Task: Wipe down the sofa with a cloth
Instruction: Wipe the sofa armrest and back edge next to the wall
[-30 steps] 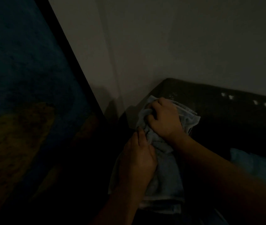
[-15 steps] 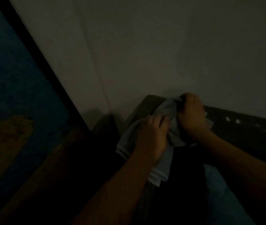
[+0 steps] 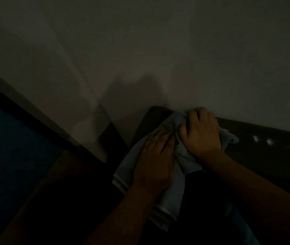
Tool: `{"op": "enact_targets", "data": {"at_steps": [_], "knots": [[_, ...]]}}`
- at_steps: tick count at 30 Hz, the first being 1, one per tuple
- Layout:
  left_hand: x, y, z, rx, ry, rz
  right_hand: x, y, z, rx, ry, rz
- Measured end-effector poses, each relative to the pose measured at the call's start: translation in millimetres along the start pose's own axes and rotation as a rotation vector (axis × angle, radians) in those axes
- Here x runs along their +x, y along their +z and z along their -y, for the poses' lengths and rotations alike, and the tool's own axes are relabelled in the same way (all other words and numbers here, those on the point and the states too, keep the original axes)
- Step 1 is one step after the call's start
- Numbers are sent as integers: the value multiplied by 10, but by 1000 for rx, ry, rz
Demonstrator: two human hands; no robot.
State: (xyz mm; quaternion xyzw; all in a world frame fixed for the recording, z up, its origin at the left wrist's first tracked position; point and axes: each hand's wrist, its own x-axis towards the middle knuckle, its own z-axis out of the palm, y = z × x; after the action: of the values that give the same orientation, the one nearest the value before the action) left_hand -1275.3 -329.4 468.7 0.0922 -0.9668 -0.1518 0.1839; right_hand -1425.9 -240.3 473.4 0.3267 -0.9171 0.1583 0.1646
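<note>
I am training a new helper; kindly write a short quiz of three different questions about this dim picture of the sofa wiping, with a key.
1. True or false: both hands are on the cloth.
2. Which hand is nearer the wall? A) left hand B) right hand
3. Fill in: the cloth is draped over the top corner of the dark ____.

Key
1. True: the right hand grips a bunched part, and the left hand lies on the cloth lower down with its fingers fairly straight.
2. B: it is at the top edge, next to the wall.
3. sofa.
</note>
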Motion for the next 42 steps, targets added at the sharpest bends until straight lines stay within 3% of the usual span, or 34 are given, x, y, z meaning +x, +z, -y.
{"op": "enact_targets", "data": {"at_steps": [11, 15, 22, 26, 31, 36, 42], "knots": [[-42, -100, 22, -134, -34, -173, 104, 38, 192, 188, 36, 43], [-253, -160, 224, -32, -179, -209, 303, 101, 666, 246, -96, 167], [-165, -102, 141, 110, -356, -175, 362, 197, 556, 314, -167, 197], [-207, -183, 100, -5, -388, -217, 421, 200, 583, 302, -263, 206], [-166, -135, 197, 0, -521, -242, 708, 272, 902, 267, -444, 360], [-108, -167, 142, 89, -577, -254, 747, 350, 890, 403, -489, 316], [-75, -153, 150, 113, -601, -225, 783, 355, 903, 383, -539, 289]]}}
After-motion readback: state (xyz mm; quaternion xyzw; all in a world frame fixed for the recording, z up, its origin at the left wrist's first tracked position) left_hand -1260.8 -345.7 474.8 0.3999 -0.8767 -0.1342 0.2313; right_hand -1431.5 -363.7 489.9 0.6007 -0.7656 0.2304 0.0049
